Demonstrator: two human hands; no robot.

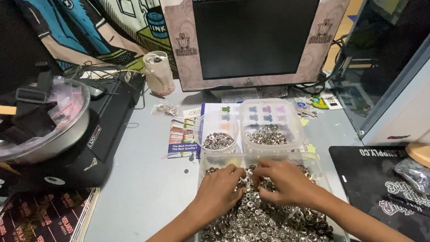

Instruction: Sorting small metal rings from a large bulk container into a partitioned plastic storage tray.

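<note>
Hands, left [220, 187] and right [282, 181], rest side by side, fingers curled into metal snap buttons [265, 223] filling a clear plastic tray [339, 237].

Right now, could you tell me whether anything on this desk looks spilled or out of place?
Nothing looks spilled. Both hands, left hand and right hand, rest in the large clear tray of metal rings, which stay inside it. One oddity: a small bag of fasteners lies loose on the desk near the monitor.
</note>
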